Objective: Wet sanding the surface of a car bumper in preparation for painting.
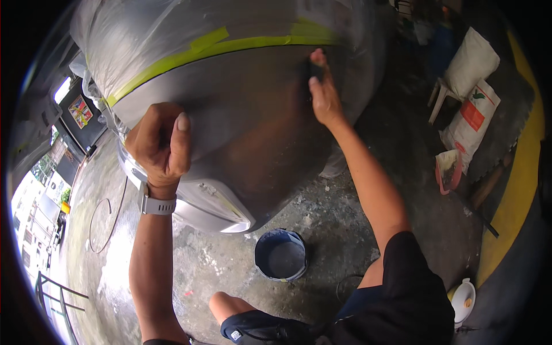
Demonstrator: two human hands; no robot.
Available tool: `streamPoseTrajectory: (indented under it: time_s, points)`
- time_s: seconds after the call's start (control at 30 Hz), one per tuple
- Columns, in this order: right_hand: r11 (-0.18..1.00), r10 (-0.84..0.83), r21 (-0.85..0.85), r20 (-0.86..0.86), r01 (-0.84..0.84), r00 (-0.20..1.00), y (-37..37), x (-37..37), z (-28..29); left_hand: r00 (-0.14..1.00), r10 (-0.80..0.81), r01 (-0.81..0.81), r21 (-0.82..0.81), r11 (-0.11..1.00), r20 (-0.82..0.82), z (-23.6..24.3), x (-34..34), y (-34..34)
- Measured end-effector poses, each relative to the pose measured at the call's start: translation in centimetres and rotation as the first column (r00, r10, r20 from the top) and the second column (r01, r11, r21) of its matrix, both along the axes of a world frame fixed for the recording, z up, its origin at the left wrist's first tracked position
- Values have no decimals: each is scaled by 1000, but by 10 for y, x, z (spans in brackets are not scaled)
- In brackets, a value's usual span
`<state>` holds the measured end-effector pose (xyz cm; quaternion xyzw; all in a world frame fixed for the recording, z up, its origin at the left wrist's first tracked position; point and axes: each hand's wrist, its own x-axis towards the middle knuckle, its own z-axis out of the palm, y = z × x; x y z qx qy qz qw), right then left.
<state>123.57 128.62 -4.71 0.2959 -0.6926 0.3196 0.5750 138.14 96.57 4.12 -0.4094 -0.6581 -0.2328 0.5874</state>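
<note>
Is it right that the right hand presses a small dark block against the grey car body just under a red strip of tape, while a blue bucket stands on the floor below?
Not quite: the tape is yellow-green, not red. The head view shows the right hand pressing a small dark block against the grey car body just under that strip, and the blue bucket standing on the floor below.

Blue bucket [280, 254] on the stained concrete floor [333, 218], white sacks [472, 86] leaning at the right — one with a red patch, yellow floor stripe [517, 190], white lidded pot [463, 299], hose loop [100, 224] — far left.
</note>
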Motion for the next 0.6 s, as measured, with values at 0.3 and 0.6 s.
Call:
streamPoseTrajectory:
  time_s: [0.3,0.6]
  points:
    - [965,92,252,-47,-77,995,-134,96,9,991,-121,125,78,989,-50,2,-2,2]
    - [871,79,487,5,-72,997,-100,134,3,977,66,-153,449,880,205,-153,85,-95]
